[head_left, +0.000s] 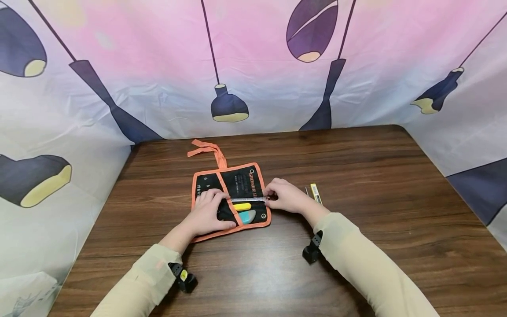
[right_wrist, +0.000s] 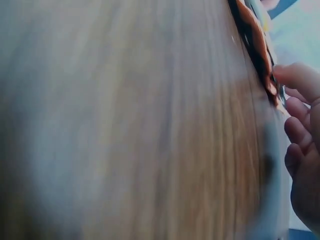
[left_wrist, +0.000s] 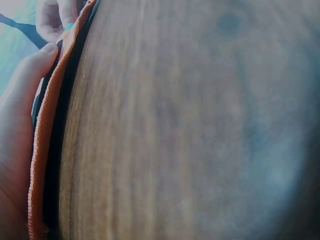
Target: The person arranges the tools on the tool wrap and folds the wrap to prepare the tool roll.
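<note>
A black tool pouch with orange edging (head_left: 245,169) lies unrolled on the table. The left hand (head_left: 207,213) rests spread on its left half, thumb along the lower part; in the left wrist view that thumb (left_wrist: 30,75) lies at the orange edge (left_wrist: 45,115). The right hand (head_left: 288,196) pinches the right end of a thin silvery tool (head_left: 247,199), whose left end meets the orange pocket band. Below it, a yellow-handled item (head_left: 242,206) and a teal and grey one (head_left: 247,216) stick out of the pockets. The right fingers also show at the pouch's edge (right_wrist: 260,42).
Right of the right hand, a yellow-and-white narrow item (head_left: 315,193) lies on the brown wooden table (head_left: 356,163), with a thin dark item beside it, partly hidden by the forearm. Orange ties (head_left: 219,155) extend behind the pouch. A lamp-patterned cloth (head_left: 261,97) hangs at the back.
</note>
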Demonstrator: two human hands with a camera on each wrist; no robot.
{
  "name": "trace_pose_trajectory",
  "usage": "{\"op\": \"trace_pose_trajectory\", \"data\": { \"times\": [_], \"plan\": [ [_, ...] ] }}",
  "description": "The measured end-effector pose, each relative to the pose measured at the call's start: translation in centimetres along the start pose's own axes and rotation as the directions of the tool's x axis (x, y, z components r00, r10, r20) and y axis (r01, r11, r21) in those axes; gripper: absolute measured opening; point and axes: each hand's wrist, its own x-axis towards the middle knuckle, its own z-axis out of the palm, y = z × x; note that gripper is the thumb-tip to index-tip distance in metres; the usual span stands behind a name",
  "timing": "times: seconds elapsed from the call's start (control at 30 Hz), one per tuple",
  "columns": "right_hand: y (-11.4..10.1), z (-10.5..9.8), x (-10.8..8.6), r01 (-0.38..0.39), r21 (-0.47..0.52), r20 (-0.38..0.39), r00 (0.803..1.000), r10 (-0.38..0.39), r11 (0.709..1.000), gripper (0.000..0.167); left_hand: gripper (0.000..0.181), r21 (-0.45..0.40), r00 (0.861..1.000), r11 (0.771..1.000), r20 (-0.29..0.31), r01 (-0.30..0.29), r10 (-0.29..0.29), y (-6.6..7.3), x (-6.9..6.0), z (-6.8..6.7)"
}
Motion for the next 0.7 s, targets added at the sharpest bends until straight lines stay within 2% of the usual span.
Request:
{"op": "trace_pose_trajectory", "data": {
  "times": [0.23, 0.7],
  "plan": [
    [0.4, -0.1, -0.8, -0.042, 0.014, -0.031, 0.999, 0.042, 0.999, 0.007, 0.075, 0.01, 1.0, 1.0, 0.0, -0.014, 0.014, 0.0, 0.0, -0.1],
    [-0.5, 0.5, 0.3, -0.092, -0.009, -0.04, 0.995, 0.091, 0.996, 0.007, 0.073, 0.022, 0.999, 0.999, -0.005, -0.032, 0.032, 0.0, 0.1, 0.0]
  ]
}}
